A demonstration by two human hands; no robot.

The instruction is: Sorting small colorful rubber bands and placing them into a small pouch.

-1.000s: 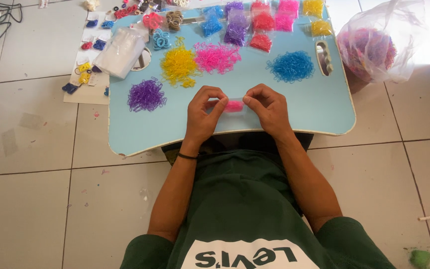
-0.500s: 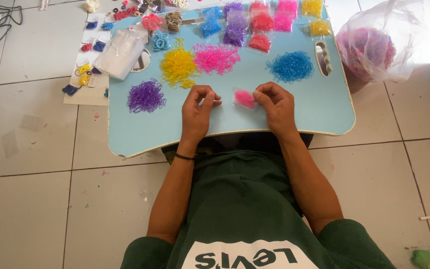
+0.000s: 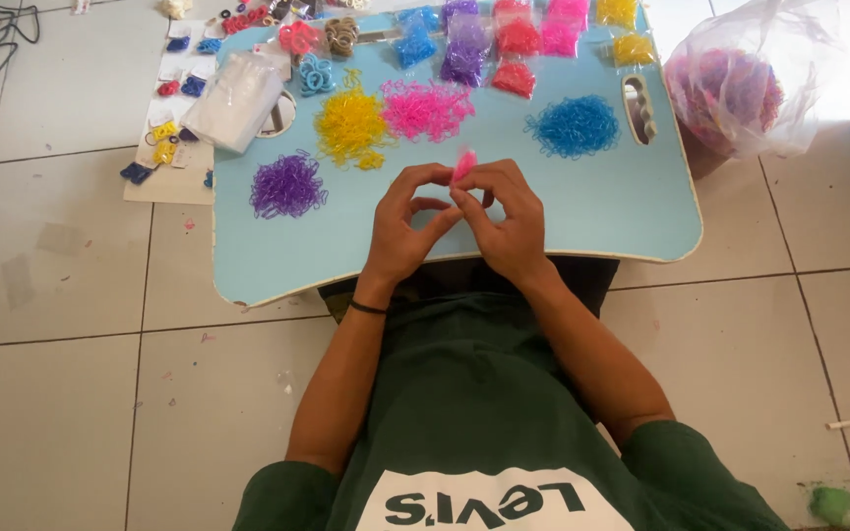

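Both my hands are raised together above the near edge of a light blue lap table (image 3: 632, 206). My left hand (image 3: 403, 224) and my right hand (image 3: 506, 218) pinch a small pink packet of bands (image 3: 463, 164) between their fingertips. Loose piles of tiny rubber bands lie on the table beyond: purple (image 3: 287, 185), yellow (image 3: 350, 123), pink (image 3: 427, 108) and blue (image 3: 573, 125). A black band circles my left wrist.
Small filled packets in blue, purple, red, pink and yellow line the table's far edge (image 3: 504, 34). A clear plastic bag (image 3: 233, 98) lies at the table's left corner. A large clear bag of mixed bands (image 3: 735, 84) stands on the tiled floor at right. Cards with bands lie left (image 3: 164, 128).
The pink packet was down on the table between my hands; both hands have lifted it off the surface and brought it closer together at fingertip height.
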